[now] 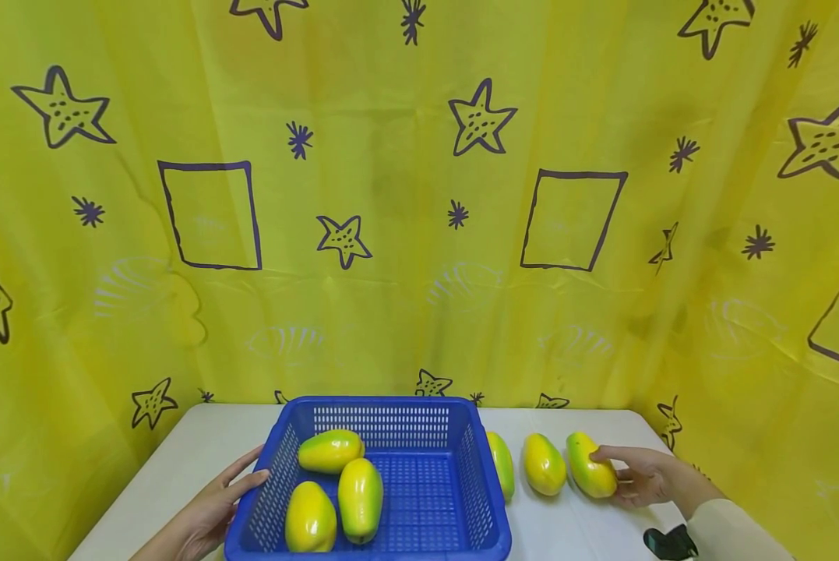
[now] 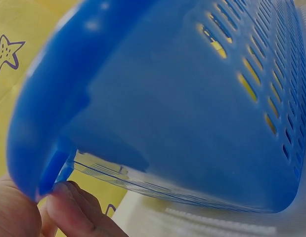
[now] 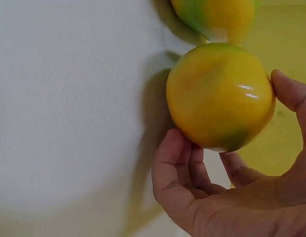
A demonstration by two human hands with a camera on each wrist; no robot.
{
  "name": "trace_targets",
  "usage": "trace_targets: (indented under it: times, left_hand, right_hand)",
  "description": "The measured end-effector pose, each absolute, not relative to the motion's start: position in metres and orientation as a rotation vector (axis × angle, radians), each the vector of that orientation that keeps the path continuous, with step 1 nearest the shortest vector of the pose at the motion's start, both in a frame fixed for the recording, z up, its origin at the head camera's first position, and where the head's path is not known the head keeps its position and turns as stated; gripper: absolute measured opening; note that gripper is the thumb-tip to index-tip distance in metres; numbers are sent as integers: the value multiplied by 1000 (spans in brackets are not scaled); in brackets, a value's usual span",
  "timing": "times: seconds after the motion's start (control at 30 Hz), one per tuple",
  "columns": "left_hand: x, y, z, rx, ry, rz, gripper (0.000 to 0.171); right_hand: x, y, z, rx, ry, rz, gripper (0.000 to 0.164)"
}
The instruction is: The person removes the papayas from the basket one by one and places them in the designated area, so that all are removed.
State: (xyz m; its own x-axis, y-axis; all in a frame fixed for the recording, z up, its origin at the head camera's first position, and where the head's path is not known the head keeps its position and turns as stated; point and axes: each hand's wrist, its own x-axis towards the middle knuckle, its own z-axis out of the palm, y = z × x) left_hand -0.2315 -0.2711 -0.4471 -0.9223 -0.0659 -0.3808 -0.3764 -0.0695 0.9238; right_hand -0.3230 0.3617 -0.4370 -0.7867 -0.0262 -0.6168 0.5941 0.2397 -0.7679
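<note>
My left hand [image 1: 216,506] grips the left rim of a blue plastic basket [image 1: 391,402]. In the left wrist view, the thumb and fingers [image 2: 68,210] close round the rim's edge. Three yellow-green mangoes lie inside the basket on its left half: one mango [image 1: 331,451] at the back, another mango [image 1: 361,500] in front of it, and a third mango [image 1: 310,517] nearest me. At the right, my right hand [image 1: 646,474] holds a glossy mango [image 1: 590,465] between thumb and fingers. The right wrist view shows this mango [image 3: 219,96] end-on, the fingertips low on its side.
Beside the held fruit lies another mango [image 1: 544,464], and a further mango [image 1: 502,465] is partly hidden by the basket's right wall. A small dark object [image 1: 670,542] is near the right sleeve. A yellow patterned curtain [image 1: 391,312] surrounds the white table [image 1: 552,530].
</note>
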Motion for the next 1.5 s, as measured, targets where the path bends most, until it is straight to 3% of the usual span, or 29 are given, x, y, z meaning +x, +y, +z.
trace_targets:
  times: [0.5, 0.77, 1.0, 1.23, 1.5]
  left_hand:
    - [-230, -272, -447, -444, 1947, 2106, 87]
    - [-232, -272, -446, -466, 1974, 2094, 85]
    - [-231, -270, -445, -470, 1996, 2085, 87]
    - [-231, -271, -445, -481, 2023, 2062, 88]
    - [-232, -270, -446, -470, 2021, 2066, 85]
  right_hand:
    - [-325, 359, -435, 518, 2010, -1602, 88]
    - [-323, 364, -424, 456, 2026, -1652, 79]
    - [-328, 361, -397, 289, 2203, -1574, 60]
    - [-321, 324, -359, 55, 2306, -1559, 65]
    - [-304, 258, -344, -151, 2342, -1554, 61]
